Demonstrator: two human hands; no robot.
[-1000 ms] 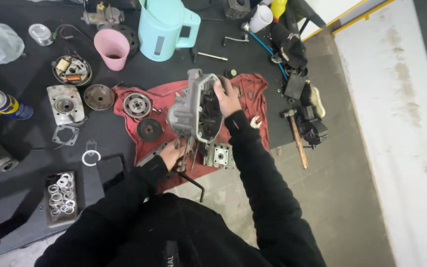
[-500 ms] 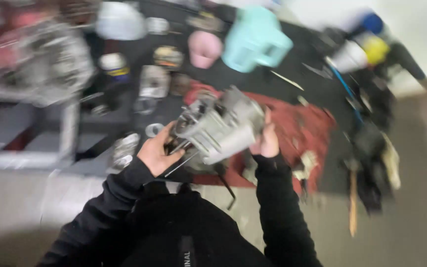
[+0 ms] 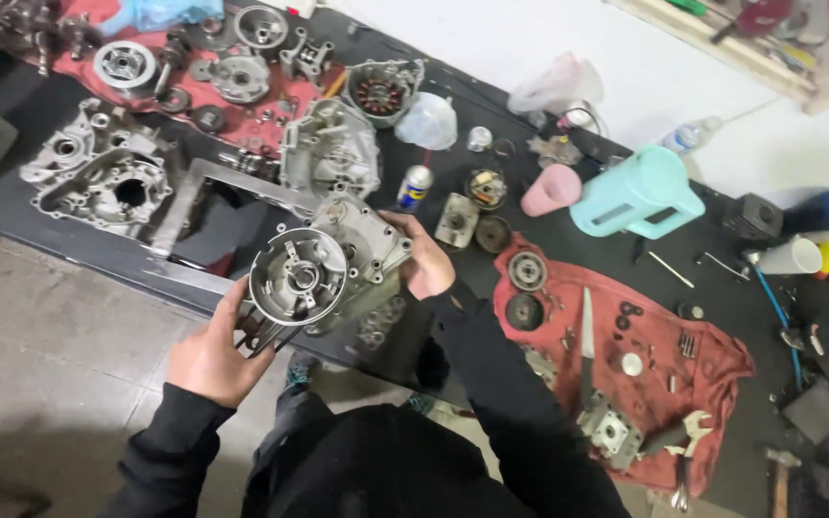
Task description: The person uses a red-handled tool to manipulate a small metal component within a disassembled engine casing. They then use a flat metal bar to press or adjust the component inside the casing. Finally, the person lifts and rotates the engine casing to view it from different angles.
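On the far left of the grip, a grey crankcase half lies on the black bench, with round engine covers on a red cloth beyond it. The left hand cups the lower left edge of the engine casing from below, fingers curled up against its round open housing. The casing is held in the air between both hands, above the near edge of the bench, tilted so the round housing faces up and toward the person. The right hand clamps the casing's upper right side, thumb on top and fingers wrapped behind. Just beyond that grip stands a small spray can. Further right sit a pink cup and a turquoise jug. Right of the grip and nearer the person, a second red cloth carries small gears, a knife and loose parts.
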